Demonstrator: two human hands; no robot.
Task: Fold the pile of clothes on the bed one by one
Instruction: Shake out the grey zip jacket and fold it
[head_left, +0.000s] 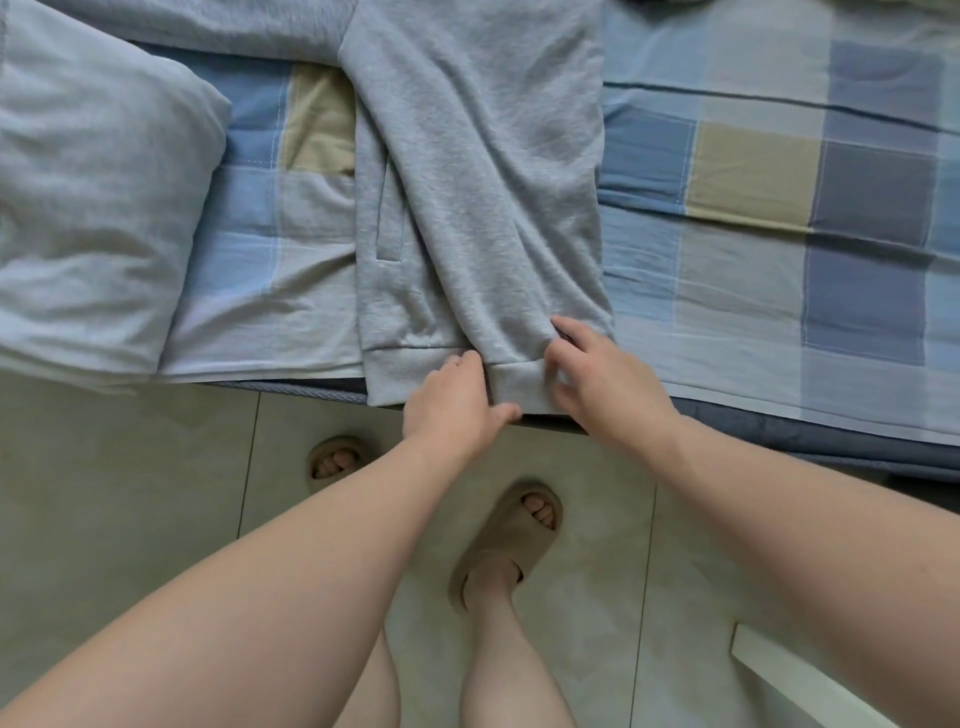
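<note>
- At the far left, a pale blue pillow (93, 208) sits on the bed and reaches its near edge.
- Just right of the pillow I see a strip of the checked bedsheet (249, 291) in blue, grey and tan squares.
- The grey sweatshirt (545, 130) lies flat in the middle of the bed, running from the far side to the near edge. Its ribbed hem (405, 374) hangs a little over the mattress edge, and a pocket slit shows on its left side.
- One sleeve (467, 234) is folded diagonally across the body, so its cuff (519, 387) ends at the hem.
- My view shows the left hand (454, 400) pinching the cuff's left edge, with its fingers on top and the thumb reaching along the cuff's lower edge.
- The right hand (602, 374) grips the cuff's right side. Its fingers are curled into bunched fabric and its thumb is pressed against the cuff.
- Below the hands, two feet in tan slippers (511, 540) stand on the pale tiled floor (130, 493).
- Right of the sweatshirt, more checked sheet lies creased, with the dark blue mattress side (779, 441) showing beneath it.
- At the lower right I see a white slanted bar (795, 680). I cannot tell what it is.
</note>
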